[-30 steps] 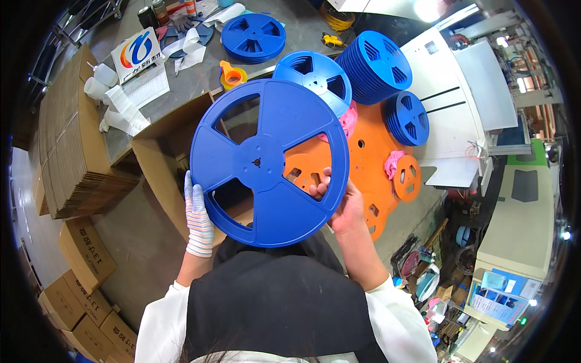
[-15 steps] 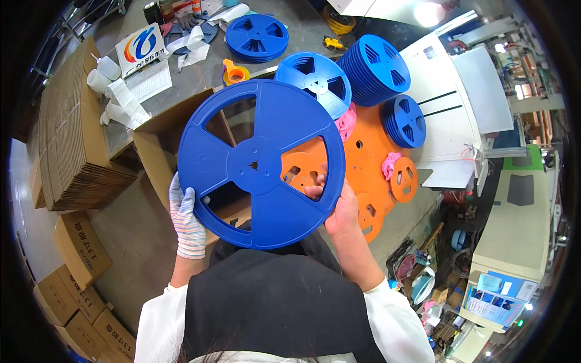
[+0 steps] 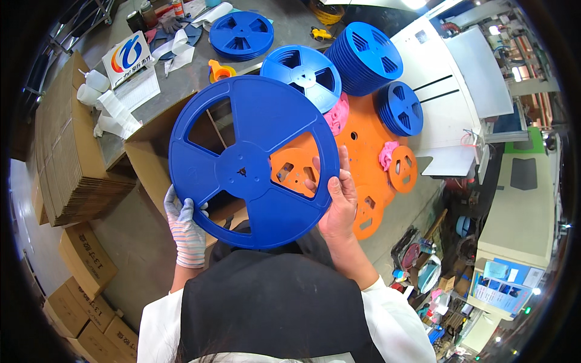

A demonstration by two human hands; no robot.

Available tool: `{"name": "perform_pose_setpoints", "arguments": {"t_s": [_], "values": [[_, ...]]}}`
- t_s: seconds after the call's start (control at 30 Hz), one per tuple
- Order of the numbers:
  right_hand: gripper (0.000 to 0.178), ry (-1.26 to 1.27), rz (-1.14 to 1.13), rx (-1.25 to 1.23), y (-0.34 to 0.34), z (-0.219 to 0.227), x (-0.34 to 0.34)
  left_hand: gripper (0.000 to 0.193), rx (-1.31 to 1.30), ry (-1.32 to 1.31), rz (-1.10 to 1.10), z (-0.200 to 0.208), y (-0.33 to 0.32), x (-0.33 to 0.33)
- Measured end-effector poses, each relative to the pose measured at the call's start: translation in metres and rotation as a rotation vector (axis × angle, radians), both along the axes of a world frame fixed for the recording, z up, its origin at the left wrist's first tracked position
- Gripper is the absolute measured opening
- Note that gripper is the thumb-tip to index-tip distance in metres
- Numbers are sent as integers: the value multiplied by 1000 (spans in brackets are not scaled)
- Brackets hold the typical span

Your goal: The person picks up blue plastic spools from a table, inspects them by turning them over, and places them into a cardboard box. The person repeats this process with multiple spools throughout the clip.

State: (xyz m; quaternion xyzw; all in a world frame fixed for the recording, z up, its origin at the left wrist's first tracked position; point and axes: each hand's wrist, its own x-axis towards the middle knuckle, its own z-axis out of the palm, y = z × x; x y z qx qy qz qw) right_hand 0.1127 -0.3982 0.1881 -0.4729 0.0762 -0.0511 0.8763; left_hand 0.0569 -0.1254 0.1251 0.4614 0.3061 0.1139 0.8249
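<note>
A large blue plastic reel flange (image 3: 272, 133) with three wide cutouts and a small hub hole is held up flat in front of me. My left hand (image 3: 186, 227), in a striped knit glove, grips its lower left rim. My bare right hand (image 3: 340, 206) supports the right rim, thumb along the edge and fingertips partly hidden behind it. Below the flange, partly covered, stands an open cardboard box (image 3: 145, 163) with dark contents glimpsed through a cutout. Beyond lies an orange work surface (image 3: 369, 127) with round plates.
Stacked blue reels (image 3: 363, 60) stand beyond the flange, with a shorter stack (image 3: 399, 109) to their right. More blue discs (image 3: 241, 36) and an orange tape dispenser (image 3: 221, 71) sit on the grey table (image 3: 187, 78). Folded cartons (image 3: 78, 145) are at left; a pink cloth (image 3: 387, 155) lies right.
The flange has turned and shifted slightly left in the picture. My right hand's fingers have loosened and spread along its rim, while my left hand keeps its hold.
</note>
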Motion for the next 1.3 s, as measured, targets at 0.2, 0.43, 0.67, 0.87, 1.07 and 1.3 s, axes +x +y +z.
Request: {"name": "perform_pose_setpoints", "arguments": {"t_s": [0.2, 0.43, 0.67, 0.87, 1.07, 1.3], "values": [[9, 42, 46, 77, -13, -3, 2, 48, 34, 82, -97, -8, 0, 9], [17, 489, -144, 7, -59, -70, 8, 53, 55, 170, -220, -40, -23, 33], [47, 868, -78, -936, -135, -218, -7, 74, -253, 501, -269, -74, -68, 28], [64, 314, 157, -1376, -132, -229, 83, 67, -3, 361, -27, -61, -30, 41], [73, -282, 327, -1760, -78, -220, 213, 68, 117, 254, 71, -56, -13, 66], [50, -406, 441, -1937, -62, -235, 262, 73, 0, 329, -153, -98, -68, 58]]}}
